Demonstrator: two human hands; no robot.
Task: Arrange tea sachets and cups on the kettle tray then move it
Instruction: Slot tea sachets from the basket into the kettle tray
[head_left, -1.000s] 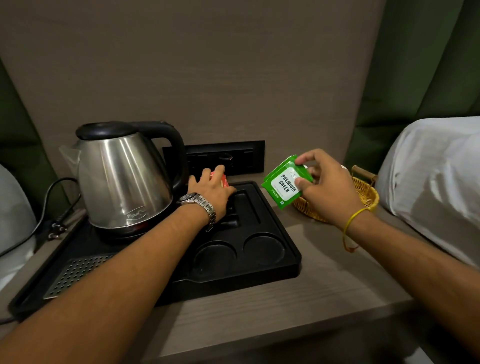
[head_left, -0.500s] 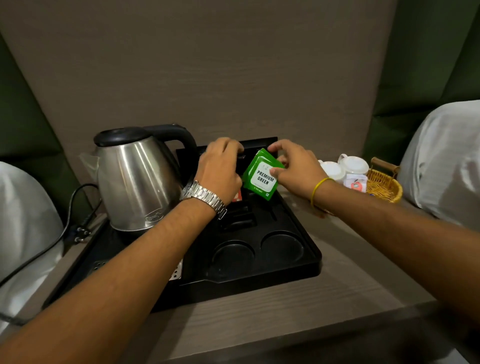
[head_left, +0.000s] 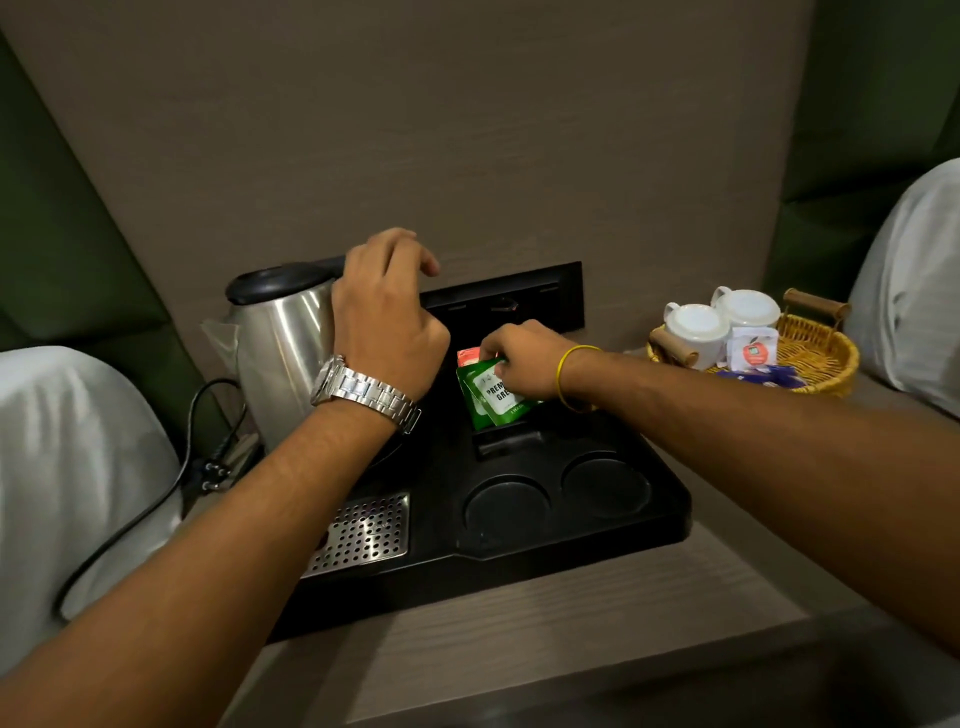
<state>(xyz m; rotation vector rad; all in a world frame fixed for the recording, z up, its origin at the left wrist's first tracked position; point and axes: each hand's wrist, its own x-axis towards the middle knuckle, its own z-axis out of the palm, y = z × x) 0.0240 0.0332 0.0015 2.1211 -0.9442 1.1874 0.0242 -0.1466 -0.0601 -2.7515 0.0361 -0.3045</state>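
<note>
Right hand (head_left: 524, 358) lowered green sachets (head_left: 491, 397) into tray slot (beside red one); left hand (head_left: 387, 322) lifted clear.

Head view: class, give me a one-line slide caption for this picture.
Right hand slots green tea sachets into the black kettle tray; left hand hovers by the kettle.

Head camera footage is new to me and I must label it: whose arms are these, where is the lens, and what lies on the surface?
One camera sits on a person's head, looking down at their own bare arms. The right hand pinches green tea sachets, standing them in a slot of the black kettle tray. The left hand, wearing a watch, hovers with nothing in it before the steel kettle. Two round cup recesses are unfilled; the white cups wait in a wicker basket at the right.
</note>
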